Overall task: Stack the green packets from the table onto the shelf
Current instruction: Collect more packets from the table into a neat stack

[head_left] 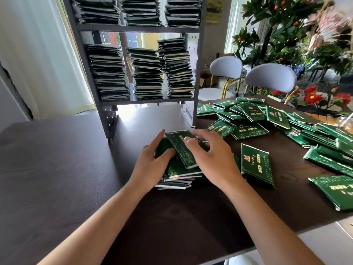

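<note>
With the shelf (133, 64) already holding tall stacks, the left hand (152, 161) and right hand (208, 155) are gripping a small pile (179, 169) in front of it with curled fingers, while many loose packets (267, 119) are waiting to its right on the counter (57, 159).

Bright daylight comes from the windows behind the shelf (133, 60) and washes out the curtain (38, 54) on the left. A white glare lies on the dark counter (57, 159) under the shelf. The packs on the shelf look dark against the light. The plant (286, 25) at the top right is blurred, and straight lines bend near the edges.
</note>
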A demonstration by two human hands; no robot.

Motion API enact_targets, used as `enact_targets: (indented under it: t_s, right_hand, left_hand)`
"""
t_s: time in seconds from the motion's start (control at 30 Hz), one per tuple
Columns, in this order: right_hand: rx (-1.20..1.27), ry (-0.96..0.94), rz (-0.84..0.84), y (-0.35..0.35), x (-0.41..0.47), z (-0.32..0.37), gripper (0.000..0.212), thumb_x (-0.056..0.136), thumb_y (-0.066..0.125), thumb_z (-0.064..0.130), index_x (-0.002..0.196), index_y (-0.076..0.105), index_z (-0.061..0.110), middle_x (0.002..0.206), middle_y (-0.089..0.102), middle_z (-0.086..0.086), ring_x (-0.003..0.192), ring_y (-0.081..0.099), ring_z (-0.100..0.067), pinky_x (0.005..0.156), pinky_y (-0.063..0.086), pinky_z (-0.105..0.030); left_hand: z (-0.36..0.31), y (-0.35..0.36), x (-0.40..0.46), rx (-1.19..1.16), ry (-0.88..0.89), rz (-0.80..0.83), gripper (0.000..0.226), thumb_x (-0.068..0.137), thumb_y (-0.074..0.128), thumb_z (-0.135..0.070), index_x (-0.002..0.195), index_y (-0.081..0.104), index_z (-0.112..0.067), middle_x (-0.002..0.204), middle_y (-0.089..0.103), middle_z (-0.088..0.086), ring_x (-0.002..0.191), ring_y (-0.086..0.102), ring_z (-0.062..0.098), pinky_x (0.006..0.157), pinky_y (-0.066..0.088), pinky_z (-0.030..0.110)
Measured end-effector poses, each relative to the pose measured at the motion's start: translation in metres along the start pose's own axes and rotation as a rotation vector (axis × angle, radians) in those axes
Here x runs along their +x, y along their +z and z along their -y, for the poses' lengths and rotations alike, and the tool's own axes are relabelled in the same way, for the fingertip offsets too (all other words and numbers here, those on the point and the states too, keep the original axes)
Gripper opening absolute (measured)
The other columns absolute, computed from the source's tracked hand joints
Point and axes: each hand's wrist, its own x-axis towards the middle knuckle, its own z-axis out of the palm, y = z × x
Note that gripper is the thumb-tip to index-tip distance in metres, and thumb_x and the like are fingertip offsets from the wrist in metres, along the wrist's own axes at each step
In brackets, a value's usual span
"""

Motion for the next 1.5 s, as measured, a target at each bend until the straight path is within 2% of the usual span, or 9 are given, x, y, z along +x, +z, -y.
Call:
enact_targets:
  t_s: [0.23,0.43,0.6,0.73,0.97,1.17,1.33,1.43,1.5]
  right_hand:
    - [0.053,-0.086,0.054,0.003,0.003,-0.007,0.031,0.087,0.073,0.02,0.111,0.071,0.04,0.108,0.067,0.024,0.104,0.057,0.008,0.093,0.045,-0.02]
    - [0.115,-0.089,0.086,-0.011,0.021,-0.007,0.044,0.089,0.058,0.001,0.104,0.069,0.041,0.099,0.071,0.016,0.09,0.063,0.0,0.075,0.05,-0.015]
    - [-0.159,-0.003,0.212,-0.012,0.019,-0.024,0.061,0.088,0.054,-0.001,0.131,0.059,0.041,0.132,0.055,0.011,0.113,0.056,-0.01,0.087,0.046,-0.018]
    - [-0.398,-0.018,0.293,-0.015,0.016,-0.029,0.066,0.088,0.062,0.015,0.147,0.045,0.039,0.155,0.04,0.009,0.145,0.032,-0.016,0.121,0.024,-0.039]
    - [-0.572,-0.039,0.31,-0.013,0.013,-0.032,0.075,0.092,0.062,0.036,0.157,0.024,0.038,0.166,0.021,0.008,0.153,0.015,-0.013,0.126,0.009,-0.041]
    - [-0.5,-0.038,0.038,-0.007,0.01,-0.029,0.052,0.096,0.058,0.02,0.146,0.05,0.032,0.127,0.067,0.003,0.108,0.063,-0.019,0.091,0.049,-0.033]
    - [-0.137,-0.16,-0.224,-0.003,0.011,-0.035,0.034,0.101,0.055,0.02,0.133,0.063,0.03,0.047,0.048,0.018,0.039,0.046,-0.006,0.044,0.032,-0.013]
    - [0.002,-0.31,-0.205,0.004,0.002,-0.027,0.033,0.101,0.058,0.017,0.131,0.065,0.029,0.058,0.051,0.031,0.04,0.047,0.0,0.043,0.033,-0.007]
    - [0.024,-0.391,-0.14,0.01,0.002,-0.027,0.035,0.099,0.061,0.014,0.13,0.066,0.03,0.101,0.066,0.029,0.075,0.06,0.017,0.07,0.048,-0.004]
  left_hand:
    - [-0.002,0.001,0.002,-0.153,-0.04,-0.042,0.041,0.106,0.033,-0.048,0.1,0.074,-0.047,0.106,0.076,-0.012,0.107,0.068,0.007,0.104,0.047,0.038]
    - [-0.003,0.0,0.0,-0.154,-0.072,-0.006,0.028,0.086,0.063,-0.049,0.111,0.068,-0.037,0.108,0.075,-0.001,0.095,0.074,0.018,0.093,0.058,0.045]
    - [-0.002,-0.002,0.004,-0.139,-0.087,-0.011,0.014,0.097,0.062,-0.031,0.109,0.067,-0.033,0.097,0.078,-0.005,0.087,0.076,0.015,0.091,0.059,0.043]
    - [-0.002,-0.002,0.004,-0.145,-0.096,-0.037,0.017,0.09,0.063,-0.037,0.106,0.067,-0.032,0.095,0.078,-0.005,0.087,0.076,0.017,0.092,0.058,0.047]
    - [-0.003,-0.002,0.001,-0.153,-0.098,-0.071,0.026,0.081,0.056,-0.041,0.101,0.067,-0.029,0.093,0.077,-0.005,0.089,0.074,0.018,0.094,0.055,0.05]
    - [-0.004,-0.002,0.002,-0.156,-0.081,-0.068,0.029,0.074,0.059,-0.048,0.099,0.067,-0.036,0.104,0.075,-0.002,0.097,0.072,0.018,0.096,0.055,0.05]
    - [-0.004,-0.002,0.003,-0.138,-0.067,-0.039,0.03,0.071,0.059,-0.053,0.098,0.066,-0.042,0.106,0.074,-0.002,0.098,0.072,0.019,0.095,0.056,0.05]
    - [-0.003,-0.002,0.002,-0.133,-0.05,-0.03,0.036,0.068,0.059,-0.058,0.101,0.066,-0.044,0.108,0.074,-0.001,0.099,0.072,0.018,0.095,0.056,0.049]
    - [-0.002,-0.002,0.002,-0.136,-0.041,-0.03,0.037,0.069,0.06,-0.057,0.103,0.066,-0.043,0.107,0.074,0.0,0.098,0.072,0.019,0.094,0.056,0.05]
